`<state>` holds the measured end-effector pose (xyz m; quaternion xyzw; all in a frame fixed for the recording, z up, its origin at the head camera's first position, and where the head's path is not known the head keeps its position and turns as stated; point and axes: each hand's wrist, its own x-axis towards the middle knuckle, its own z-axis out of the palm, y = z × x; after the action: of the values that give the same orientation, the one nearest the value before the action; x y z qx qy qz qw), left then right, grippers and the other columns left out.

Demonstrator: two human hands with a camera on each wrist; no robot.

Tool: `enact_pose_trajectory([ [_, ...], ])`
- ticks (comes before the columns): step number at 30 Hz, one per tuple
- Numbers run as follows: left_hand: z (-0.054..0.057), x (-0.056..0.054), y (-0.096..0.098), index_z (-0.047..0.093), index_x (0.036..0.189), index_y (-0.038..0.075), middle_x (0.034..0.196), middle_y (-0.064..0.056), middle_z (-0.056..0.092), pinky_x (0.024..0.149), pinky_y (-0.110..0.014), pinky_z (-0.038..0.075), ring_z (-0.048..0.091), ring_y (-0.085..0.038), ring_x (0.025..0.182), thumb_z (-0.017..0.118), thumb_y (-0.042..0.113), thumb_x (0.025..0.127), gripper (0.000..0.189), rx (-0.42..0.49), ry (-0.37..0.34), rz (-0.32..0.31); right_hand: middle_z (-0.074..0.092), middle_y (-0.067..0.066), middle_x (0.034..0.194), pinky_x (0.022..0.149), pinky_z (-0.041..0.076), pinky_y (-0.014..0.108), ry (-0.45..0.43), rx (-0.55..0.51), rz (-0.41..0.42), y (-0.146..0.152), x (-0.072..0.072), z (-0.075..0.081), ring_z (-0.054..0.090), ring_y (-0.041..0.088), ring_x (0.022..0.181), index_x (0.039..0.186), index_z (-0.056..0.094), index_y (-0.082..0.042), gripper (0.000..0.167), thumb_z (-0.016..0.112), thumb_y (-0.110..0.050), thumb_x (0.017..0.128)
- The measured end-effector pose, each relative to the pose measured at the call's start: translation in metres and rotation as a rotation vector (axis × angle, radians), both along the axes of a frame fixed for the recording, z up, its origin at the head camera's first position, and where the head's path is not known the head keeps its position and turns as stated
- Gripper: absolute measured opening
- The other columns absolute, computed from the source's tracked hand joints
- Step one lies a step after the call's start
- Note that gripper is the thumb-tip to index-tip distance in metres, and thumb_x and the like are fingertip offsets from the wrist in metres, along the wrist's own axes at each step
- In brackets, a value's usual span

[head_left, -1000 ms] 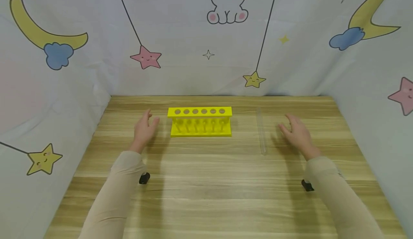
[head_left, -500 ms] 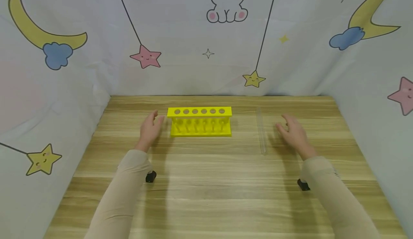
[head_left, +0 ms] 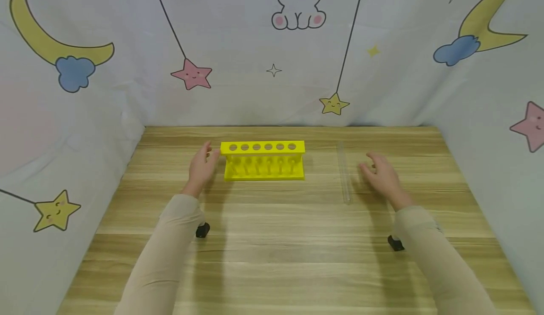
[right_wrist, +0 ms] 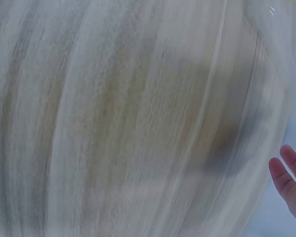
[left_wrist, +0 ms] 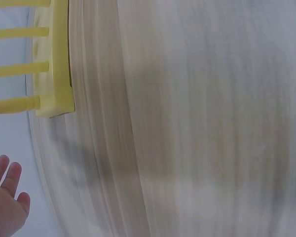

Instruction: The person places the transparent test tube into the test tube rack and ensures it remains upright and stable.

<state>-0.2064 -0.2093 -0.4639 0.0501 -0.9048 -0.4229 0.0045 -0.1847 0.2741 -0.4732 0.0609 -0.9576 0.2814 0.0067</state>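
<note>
head: left hand (head_left: pixel 202 166), fingers relaxed, just beside yellow rack (head_left: pixel 262 148); right hand (head_left: pixel 382 175), fingers relaxed, near clear tube (head_left: pixel 345 178), which lies on the surface (head_left: pixel 276 239) between it and rack; patterned cloth (head_left: pixel 238 31) stands behind and at both sides | left wrist: fingers parted; rack end nearby | right wrist: fingers parted; shadow (right_wrist: pixel 232 143) on surface
</note>
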Motion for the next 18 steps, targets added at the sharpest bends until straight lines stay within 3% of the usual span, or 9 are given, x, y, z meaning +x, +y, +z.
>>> enact_pose_trajectory([
  [6, 0.003, -0.003, 0.007, 0.024, 0.139, 0.011, 0.134, -0.019, 0.038, 0.098, -0.048, 0.032, 0.039, -0.036, 0.119, 0.039, 0.035, 0.094, 0.053, -0.009, 0.008, -0.006, 0.038, 0.027, 0.128, 0.083, 0.039, 0.052, 0.006, -0.010, 0.004, -0.003, -0.001, -0.003, 0.049, 0.041, 0.101, 0.127, 0.037, 0.004, 0.052, 0.043, -0.034, 0.092],
  [18, 0.006, -0.006, 0.016, 0.030, 0.136, 0.010, 0.133, -0.018, 0.038, 0.097, -0.047, 0.032, 0.039, -0.035, 0.118, 0.038, 0.037, 0.093, 0.052, 0.035, 0.018, 0.003, 0.038, 0.027, 0.129, 0.083, 0.040, 0.052, -0.008, -0.026, 0.009, -0.010, 0.000, -0.005, 0.051, 0.042, 0.101, 0.128, 0.037, 0.004, 0.053, 0.044, -0.033, 0.092],
])
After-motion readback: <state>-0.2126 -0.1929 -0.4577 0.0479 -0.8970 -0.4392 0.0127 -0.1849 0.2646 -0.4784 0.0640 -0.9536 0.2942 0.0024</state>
